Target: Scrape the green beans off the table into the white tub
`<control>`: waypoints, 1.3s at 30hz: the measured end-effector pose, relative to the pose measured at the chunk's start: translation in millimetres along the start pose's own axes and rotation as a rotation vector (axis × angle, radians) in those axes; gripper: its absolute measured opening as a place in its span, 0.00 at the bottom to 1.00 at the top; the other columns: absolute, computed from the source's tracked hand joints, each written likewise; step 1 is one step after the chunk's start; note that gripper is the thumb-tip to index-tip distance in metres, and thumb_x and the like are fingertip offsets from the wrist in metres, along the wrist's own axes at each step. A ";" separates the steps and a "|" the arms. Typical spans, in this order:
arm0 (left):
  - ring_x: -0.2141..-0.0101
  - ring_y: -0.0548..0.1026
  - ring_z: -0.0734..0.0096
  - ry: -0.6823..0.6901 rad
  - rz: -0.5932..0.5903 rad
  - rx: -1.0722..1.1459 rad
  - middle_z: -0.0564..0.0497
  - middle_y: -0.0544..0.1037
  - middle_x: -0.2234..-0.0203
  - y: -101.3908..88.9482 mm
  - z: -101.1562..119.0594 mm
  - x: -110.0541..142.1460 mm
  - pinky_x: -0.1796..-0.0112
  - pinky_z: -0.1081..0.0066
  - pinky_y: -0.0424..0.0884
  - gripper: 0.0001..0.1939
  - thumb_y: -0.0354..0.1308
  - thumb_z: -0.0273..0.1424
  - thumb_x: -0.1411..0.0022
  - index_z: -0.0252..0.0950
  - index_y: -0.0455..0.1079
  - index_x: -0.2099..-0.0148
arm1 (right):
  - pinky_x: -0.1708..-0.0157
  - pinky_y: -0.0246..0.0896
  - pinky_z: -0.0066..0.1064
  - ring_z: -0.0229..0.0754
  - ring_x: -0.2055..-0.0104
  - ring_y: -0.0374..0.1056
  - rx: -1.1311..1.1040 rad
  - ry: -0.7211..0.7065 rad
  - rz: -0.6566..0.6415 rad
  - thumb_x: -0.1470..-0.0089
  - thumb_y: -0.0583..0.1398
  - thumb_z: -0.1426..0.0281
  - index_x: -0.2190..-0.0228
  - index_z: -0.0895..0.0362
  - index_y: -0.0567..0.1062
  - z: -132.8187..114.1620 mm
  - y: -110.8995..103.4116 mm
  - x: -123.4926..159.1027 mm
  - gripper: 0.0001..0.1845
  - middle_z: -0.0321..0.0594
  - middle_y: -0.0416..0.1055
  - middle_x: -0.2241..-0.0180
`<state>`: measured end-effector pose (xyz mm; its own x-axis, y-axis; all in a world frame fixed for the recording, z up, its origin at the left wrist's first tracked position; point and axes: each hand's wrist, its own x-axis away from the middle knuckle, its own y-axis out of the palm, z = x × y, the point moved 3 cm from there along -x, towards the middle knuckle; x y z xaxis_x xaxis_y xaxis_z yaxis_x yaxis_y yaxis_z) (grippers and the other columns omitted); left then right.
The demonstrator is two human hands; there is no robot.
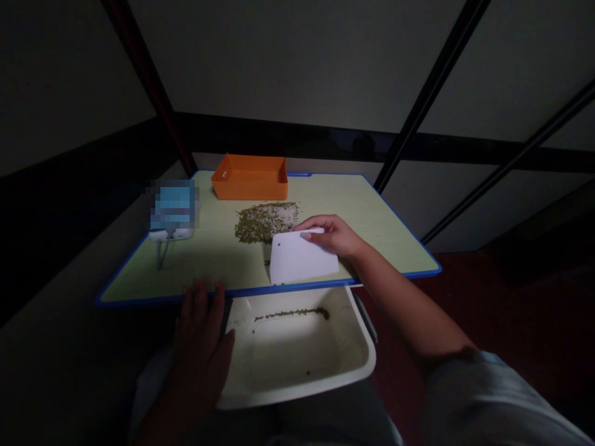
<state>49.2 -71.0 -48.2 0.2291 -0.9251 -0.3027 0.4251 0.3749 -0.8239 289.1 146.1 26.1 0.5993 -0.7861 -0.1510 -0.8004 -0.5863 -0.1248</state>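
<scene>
My right hand (333,236) is closed on the upper edge of a flat white scraper (302,259), tilted with its lower edge at the front of the table. Just beyond it lies a spread pile of small green beans (253,224) mixed with whitish grains (279,214). My left hand (202,341), fingers spread, is at the left side of a white basin (307,365); whether it presses on the rim is too dark to tell. Below the table edge, the basin holds a thin line of beans (292,314) and a few scattered ones.
An orange open box (251,186) stands at the back of the light green table (367,223), which has a blue edge. On the left is a blurred-out device on a stand (171,234). Panelled walls (297,68) rise behind, and a reddish floor (488,297) shows at right.
</scene>
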 end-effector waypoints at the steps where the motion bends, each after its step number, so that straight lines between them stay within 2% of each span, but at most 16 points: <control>1: 0.23 0.35 0.51 0.001 0.002 -0.003 0.38 0.43 0.23 0.3 -1.4 -0.3 0.26 0.34 0.45 0.31 0.38 0.39 0.26 0.40 0.49 0.25 | 0.66 0.64 0.30 0.37 0.67 0.72 0.001 -0.003 0.000 0.56 0.74 0.60 0.64 0.55 0.87 -0.2 -0.2 -0.1 0.16 0.41 0.84 0.63; 7: 0.23 0.35 0.49 0.014 -0.007 -0.024 0.41 0.44 0.22 5.3 -14.7 -2.4 0.26 0.33 0.45 0.32 0.43 0.38 0.29 0.44 0.49 0.25 | 0.64 0.65 0.31 0.38 0.65 0.72 0.034 -0.020 0.015 0.56 0.73 0.59 0.65 0.54 0.87 2.3 -3.3 -2.3 0.16 0.41 0.84 0.62; 13: 0.23 0.35 0.53 0.017 -0.004 -0.022 0.43 0.44 0.22 4.2 -13.4 -1.3 0.25 0.37 0.44 0.32 0.42 0.38 0.28 0.46 0.47 0.25 | 0.68 0.62 0.28 0.37 0.69 0.70 0.037 -0.006 0.007 0.56 0.74 0.57 0.64 0.56 0.87 2.9 -3.8 -2.2 0.19 0.40 0.83 0.65; 16: 0.23 0.35 0.51 0.011 -0.003 -0.023 0.43 0.44 0.22 4.3 -13.5 -2.1 0.26 0.35 0.44 0.32 0.42 0.38 0.29 0.45 0.48 0.25 | 0.69 0.62 0.28 0.36 0.69 0.70 0.032 -0.019 0.005 0.56 0.73 0.57 0.65 0.56 0.87 2.0 -4.0 -1.5 0.18 0.40 0.83 0.65; 20: 0.23 0.34 0.50 0.012 -0.013 -0.021 0.40 0.45 0.23 4.3 -13.6 -3.8 0.26 0.36 0.44 0.32 0.42 0.37 0.29 0.40 0.51 0.25 | 0.66 0.65 0.30 0.37 0.67 0.72 0.009 -0.039 0.010 0.56 0.73 0.58 0.65 0.55 0.87 0.6 -3.9 -0.9 0.17 0.41 0.83 0.63; 22: 0.23 0.33 0.50 0.007 -0.021 -0.017 0.39 0.44 0.23 3.4 -12.0 -3.6 0.26 0.36 0.43 0.32 0.42 0.38 0.28 0.40 0.50 0.25 | 0.66 0.65 0.30 0.39 0.65 0.72 -0.010 -0.044 0.068 0.56 0.73 0.58 0.64 0.55 0.87 0.1 -5.5 -0.9 0.18 0.42 0.83 0.62; 25: 0.23 0.33 0.52 0.000 -0.021 -0.011 0.41 0.44 0.22 1.4 -8.5 -1.9 0.26 0.36 0.43 0.31 0.40 0.40 0.27 0.42 0.49 0.25 | 0.67 0.64 0.31 0.39 0.65 0.72 -0.047 -0.063 0.220 0.58 0.73 0.58 0.64 0.55 0.87 -1.3 -10.9 -0.4 0.19 0.43 0.83 0.60; 29: 0.23 0.34 0.54 0.008 -0.008 -0.010 0.41 0.43 0.22 0.8 -6.7 -0.3 0.25 0.38 0.43 0.31 0.38 0.41 0.26 0.43 0.48 0.25 | 0.69 0.62 0.31 0.38 0.69 0.69 -0.075 -0.036 0.343 0.59 0.72 0.59 0.64 0.56 0.87 -1.7 -18.0 1.0 0.20 0.43 0.83 0.63; 33: 0.23 0.34 0.52 0.013 0.006 -0.023 0.40 0.45 0.22 2.3 -8.7 -1.1 0.26 0.34 0.44 0.31 0.39 0.40 0.27 0.43 0.50 0.25 | 0.70 0.60 0.30 0.40 0.69 0.69 -0.031 -0.028 0.370 0.59 0.71 0.60 0.64 0.57 0.87 -1.4 -22.1 1.7 0.20 0.44 0.83 0.64; 39: 0.23 0.35 0.50 0.021 0.008 -0.027 0.41 0.44 0.22 4.8 -9.5 -1.1 0.27 0.33 0.46 0.32 0.40 0.38 0.27 0.46 0.45 0.24 | 0.69 0.60 0.31 0.42 0.65 0.71 0.016 -0.030 0.343 0.58 0.70 0.61 0.64 0.57 0.88 -0.4 -20.9 0.4 0.18 0.45 0.83 0.63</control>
<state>42.7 -68.8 -56.4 0.2138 -0.9232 -0.3194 0.3999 0.3810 -0.8336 306.1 158.0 29.1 0.2952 -0.9308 -0.2154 -0.9554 -0.2851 -0.0774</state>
